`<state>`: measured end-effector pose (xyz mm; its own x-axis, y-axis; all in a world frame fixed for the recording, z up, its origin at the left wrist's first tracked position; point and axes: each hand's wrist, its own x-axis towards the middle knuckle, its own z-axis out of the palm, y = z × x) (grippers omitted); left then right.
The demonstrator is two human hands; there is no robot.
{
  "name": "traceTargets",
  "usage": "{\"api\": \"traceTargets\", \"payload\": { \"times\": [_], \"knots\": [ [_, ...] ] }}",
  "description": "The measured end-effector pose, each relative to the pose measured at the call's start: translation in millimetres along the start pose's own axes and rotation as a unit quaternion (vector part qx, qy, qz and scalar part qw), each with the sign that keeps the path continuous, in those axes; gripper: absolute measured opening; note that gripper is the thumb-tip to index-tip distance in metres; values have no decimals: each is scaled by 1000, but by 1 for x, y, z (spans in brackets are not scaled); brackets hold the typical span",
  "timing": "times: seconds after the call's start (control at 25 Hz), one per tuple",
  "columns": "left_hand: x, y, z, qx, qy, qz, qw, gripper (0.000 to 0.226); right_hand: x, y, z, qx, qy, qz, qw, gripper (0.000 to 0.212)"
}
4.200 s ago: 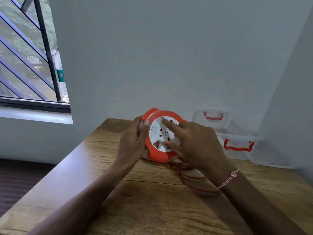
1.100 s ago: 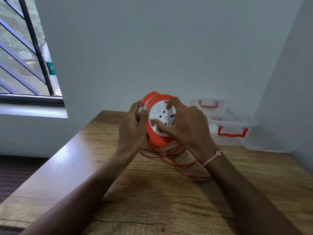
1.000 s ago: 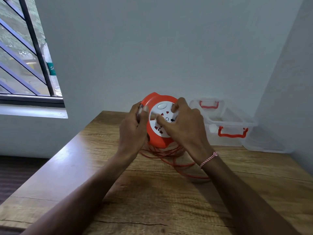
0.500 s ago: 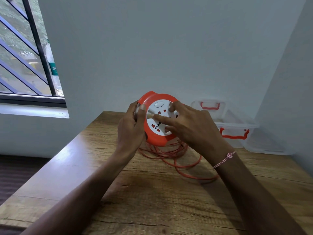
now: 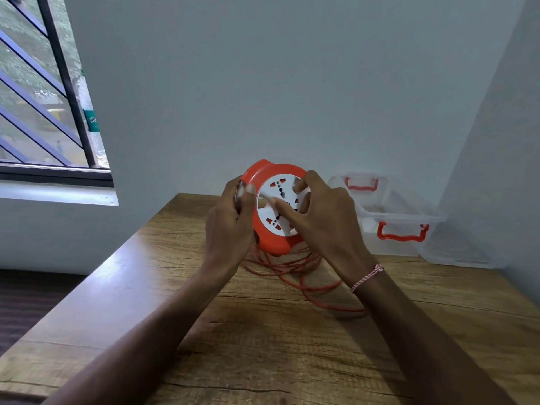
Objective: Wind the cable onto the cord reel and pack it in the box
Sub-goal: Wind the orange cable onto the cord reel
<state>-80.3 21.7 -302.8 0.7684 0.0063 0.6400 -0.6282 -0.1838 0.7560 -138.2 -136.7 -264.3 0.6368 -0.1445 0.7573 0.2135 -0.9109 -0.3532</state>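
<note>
- The left hand (image 5: 230, 226) is gripping the left rim of a round orange plastic cord reel (image 5: 263, 174), with its thumb curling over the front edge and its other fingers wrapping behind.
- The cord reel is standing on edge over the far part of a brown wooden table (image 5: 263, 346), with its white socket face pointing toward the camera. Whether it is touching the tabletop cannot be told.
- The right hand (image 5: 324, 226) is pressing bent fingers onto that white face, one fingertip near the top edge. A pink-and-white braided bracelet (image 5: 368, 276) is sitting on its wrist.
- A thin orange cable (image 5: 292, 267) is trailing from under the reel and lying in loose loops on the table.
- A clear plastic box with red handles (image 5: 394, 247) is standing open in the far right corner, apart from the reel. A clear lid (image 5: 455, 249) is lying just beside it.
</note>
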Motion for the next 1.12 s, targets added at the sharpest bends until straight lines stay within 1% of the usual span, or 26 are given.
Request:
{"api": "traceTargets", "payload": {
  "times": [0.08, 0.16, 0.24, 0.32, 0.44, 0.52, 0.6, 0.68, 0.72, 0.8, 0.88, 0.92, 0.96, 1.04, 1.12],
  "knots": [
    [4, -2, -2, -4, 0, -13, 1000, 26, -2, 6, -6, -70, 7, -111, 991, 44],
    [6, -3, -4, -15, -3, -22, 1000, 30, -2, 10, -13, -129, -23, -205, 970, 44],
    [7, -3, -7, -19, -5, -19, 1000, 31, -2, 10, -16, -181, -62, -246, 950, 50],
    [7, -4, -7, -12, -1, -10, 1000, 28, -1, 9, -16, -235, -80, -265, 932, 56],
    [6, -4, -6, -5, 6, -4, 1000, 27, 3, 7, -17, -273, -81, -277, 918, 60],
    [7, -4, -7, -2, 9, 6, 1000, 29, 3, 5, -18, -255, -56, -272, 926, 57],
    [6, -3, -6, -6, 12, 21, 1000, 26, 3, 3, -16, -228, -26, -245, 942, 59],
    [4, -1, -6, 6, 22, 37, 999, 23, 2, -1, -11, -188, -10, -191, 963, 64],
    [4, -1, -5, 17, 23, 44, 999, 25, 1, -4, -7, -160, -3, -155, 975, 66],
    [2, 0, -4, 29, 19, 48, 998, 36, -1, -8, 0, -81, 5, -61, 995, 67],
    [2, -2, -3, 27, 12, 41, 999, 41, 0, -9, 3, 0, -9, 24, 1000, 64],
    [3, -3, -3, 23, 10, 34, 999, 39, 1, -8, 2, 14, -21, 33, 999, 62],
    [4, -4, -3, 16, 11, 27, 999, 36, 1, -4, -1, 2, -32, 14, 999, 61],
    [8, -7, -5, -2, 16, 7, 1000, 31, 1, 2, -8, -66, -36, -73, 995, 60],
    [11, -7, -8, -17, 15, -13, 1000, 28, 3, 9, -14, -133, -50, -154, 978, 59]
  ]
}}
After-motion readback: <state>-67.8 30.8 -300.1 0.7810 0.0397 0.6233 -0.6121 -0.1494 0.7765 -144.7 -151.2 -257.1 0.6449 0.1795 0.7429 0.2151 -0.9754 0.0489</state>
